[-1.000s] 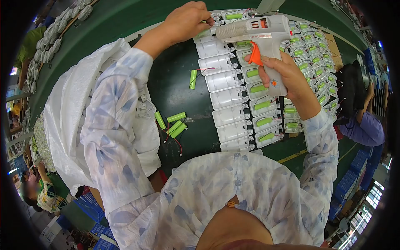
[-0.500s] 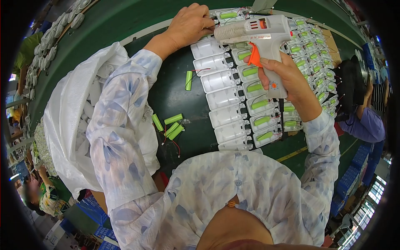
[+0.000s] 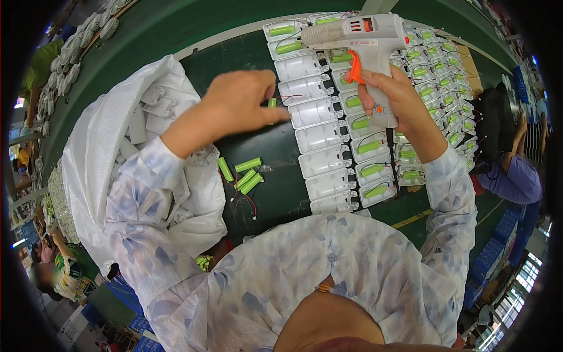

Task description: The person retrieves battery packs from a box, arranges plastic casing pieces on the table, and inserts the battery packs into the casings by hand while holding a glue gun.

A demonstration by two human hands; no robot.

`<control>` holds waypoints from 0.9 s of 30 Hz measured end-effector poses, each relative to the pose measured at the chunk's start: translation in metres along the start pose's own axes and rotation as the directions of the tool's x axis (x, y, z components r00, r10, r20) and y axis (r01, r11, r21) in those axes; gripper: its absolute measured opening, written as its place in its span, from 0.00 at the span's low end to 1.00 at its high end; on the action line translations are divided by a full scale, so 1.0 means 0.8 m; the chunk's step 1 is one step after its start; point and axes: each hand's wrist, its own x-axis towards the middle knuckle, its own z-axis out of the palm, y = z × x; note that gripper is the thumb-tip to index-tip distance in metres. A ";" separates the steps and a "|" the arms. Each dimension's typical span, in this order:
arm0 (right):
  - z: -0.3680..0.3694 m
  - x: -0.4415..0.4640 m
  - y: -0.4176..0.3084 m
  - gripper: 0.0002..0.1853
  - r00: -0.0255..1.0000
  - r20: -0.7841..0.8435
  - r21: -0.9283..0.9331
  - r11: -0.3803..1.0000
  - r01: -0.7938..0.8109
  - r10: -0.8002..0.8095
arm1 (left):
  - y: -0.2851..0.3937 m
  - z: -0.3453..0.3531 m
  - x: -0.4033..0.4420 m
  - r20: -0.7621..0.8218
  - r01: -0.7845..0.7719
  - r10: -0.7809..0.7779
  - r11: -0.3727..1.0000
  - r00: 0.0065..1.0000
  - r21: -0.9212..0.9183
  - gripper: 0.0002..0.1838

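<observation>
My right hand (image 3: 396,97) is wrapped round the handle of a white glue gun (image 3: 375,44) with an orange trigger, its nozzle pointing left over the trays. My left hand (image 3: 240,102) is slightly blurred, thumb and fingers apart, over a green battery (image 3: 271,104) with a red wire. White plastic housings (image 3: 316,112) stand in a column beside it; the top ones hold green batteries (image 3: 288,47). More housings with batteries (image 3: 370,146) fill the columns to the right. Several loose green batteries (image 3: 249,165) lie on the dark table nearer my body.
A white sack (image 3: 88,170) of white plastic parts (image 3: 138,126) stands on the left. White round parts (image 3: 70,58) line the far left. A person in purple (image 3: 519,176) is at the right, another person (image 3: 67,276) at the lower left. Blue crates (image 3: 492,246) stand lower right.
My left hand has come away from the upper housings and moved down and left to the single battery, its fingers spreading. A housing at the top now shows a battery. The glue gun has shifted slightly up.
</observation>
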 end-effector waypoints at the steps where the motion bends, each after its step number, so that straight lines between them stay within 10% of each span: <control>1: 0.000 0.002 0.000 0.16 1.000 -0.004 -0.008 1.000 0.000 0.000 | 0.006 0.008 -0.009 -0.030 -0.027 0.028 1.000 0.999 0.010 0.24; 27: 0.004 -0.009 0.008 0.15 0.997 0.083 0.036 0.999 0.003 -0.006 | -0.042 0.032 0.002 -0.093 0.183 -0.198 0.972 0.976 -0.146 0.10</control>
